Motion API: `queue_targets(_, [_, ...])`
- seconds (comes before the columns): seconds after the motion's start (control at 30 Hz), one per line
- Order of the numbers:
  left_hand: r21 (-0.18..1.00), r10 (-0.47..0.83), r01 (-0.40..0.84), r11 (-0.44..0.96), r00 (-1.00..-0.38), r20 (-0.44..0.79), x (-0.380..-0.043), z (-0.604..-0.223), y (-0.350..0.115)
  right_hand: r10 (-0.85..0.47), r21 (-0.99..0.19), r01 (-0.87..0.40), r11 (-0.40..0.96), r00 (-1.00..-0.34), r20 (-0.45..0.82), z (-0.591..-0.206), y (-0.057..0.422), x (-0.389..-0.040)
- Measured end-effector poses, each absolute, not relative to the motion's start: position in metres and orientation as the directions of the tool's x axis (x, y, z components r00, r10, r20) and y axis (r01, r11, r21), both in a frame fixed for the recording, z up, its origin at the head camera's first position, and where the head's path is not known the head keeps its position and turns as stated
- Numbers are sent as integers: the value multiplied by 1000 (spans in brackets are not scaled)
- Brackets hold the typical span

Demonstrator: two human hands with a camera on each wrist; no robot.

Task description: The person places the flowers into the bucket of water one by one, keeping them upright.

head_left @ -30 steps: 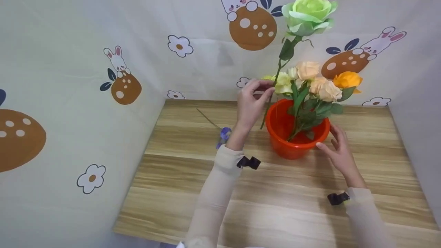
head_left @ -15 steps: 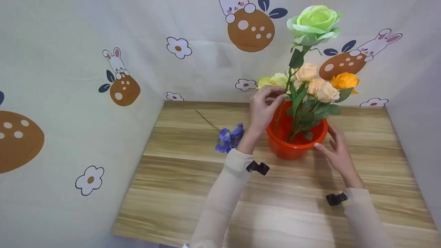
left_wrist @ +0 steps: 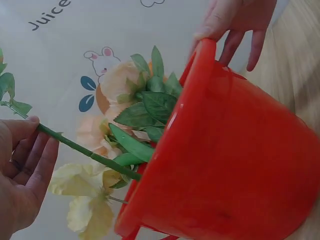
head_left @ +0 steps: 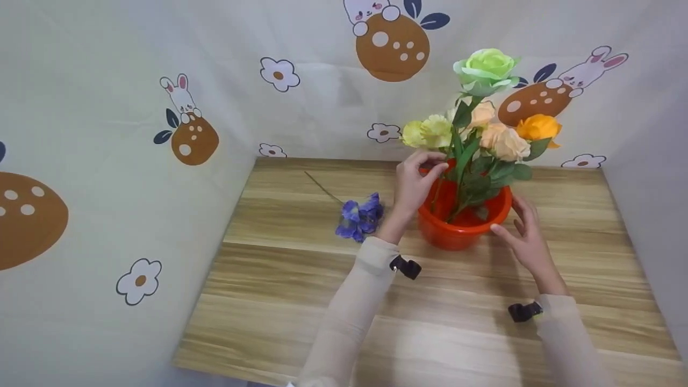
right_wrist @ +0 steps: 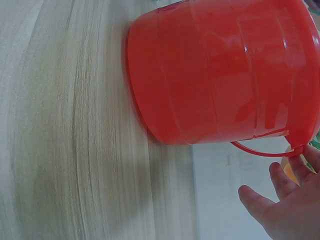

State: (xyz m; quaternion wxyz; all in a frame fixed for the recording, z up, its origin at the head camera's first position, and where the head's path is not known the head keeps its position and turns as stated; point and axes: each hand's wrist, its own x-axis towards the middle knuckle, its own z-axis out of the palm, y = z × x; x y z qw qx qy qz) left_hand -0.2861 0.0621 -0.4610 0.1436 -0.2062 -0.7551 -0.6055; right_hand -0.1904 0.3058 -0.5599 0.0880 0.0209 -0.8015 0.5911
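My left hand [head_left: 414, 183] pinches the green stem [left_wrist: 92, 155] of an artificial rose [head_left: 486, 71] with a pale green bloom, between thumb and fingers. The stem's lower end is inside the red bucket [head_left: 454, 236], and the bloom stands above the others. Peach roses [head_left: 508, 144], an orange flower [head_left: 539, 129] and yellow-green flowers [head_left: 434, 131] lean out over the bucket's far side. My right hand [head_left: 529, 234] rests against the bucket's right side with thumb and forefinger at the rim; its other fingers [right_wrist: 256, 202] are spread off the wall.
A purple flower [head_left: 357, 215] lies on the wooden table [head_left: 279, 290], left of the bucket, its thin stem pointing to the back left. Behind the table hangs a pale cloth [head_left: 322, 102] printed with rabbits and flowers. The bucket's thin handle [right_wrist: 262, 151] hangs down its outside.
My left hand has moved right and down with the green rose, and its stem has passed from outside the bucket into it. The purple flower has come into fuller view. My right hand stays put.
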Motion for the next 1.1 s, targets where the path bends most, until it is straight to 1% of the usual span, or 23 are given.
queue_targets(0.23, [875, 167, 405, 265, -913, 372, -290, -479, 66, 69, -946, -146, 288, -983, 172, -556, 302, -189])
queue_targets(0.37, [869, 189, 353, 348, -934, 303, -292, -484, 67, 76, -946, -153, 287, -980, 182, -557, 301, -190])
queue_targets(0.47, [863, 190, 330, 383, -942, 276, -294, -487, 67, 76, -947, -151, 284, -981, 179, -558, 301, -190])
queue_targets(0.7, [876, 151, 320, 360, -947, 284, -294, -485, 60, 69, -945, -150, 289, -982, 177, -555, 300, -191])
queue_targets(0.87, [882, 151, 331, 336, -943, 297, -295, -481, 48, 61, -944, -156, 290, -982, 181, -557, 301, -191])
queue_targets(1.1, [887, 148, 334, 319, -942, 302, -299, -481, 31, 74, -941, -131, 311, -984, 161, -558, 304, -188])
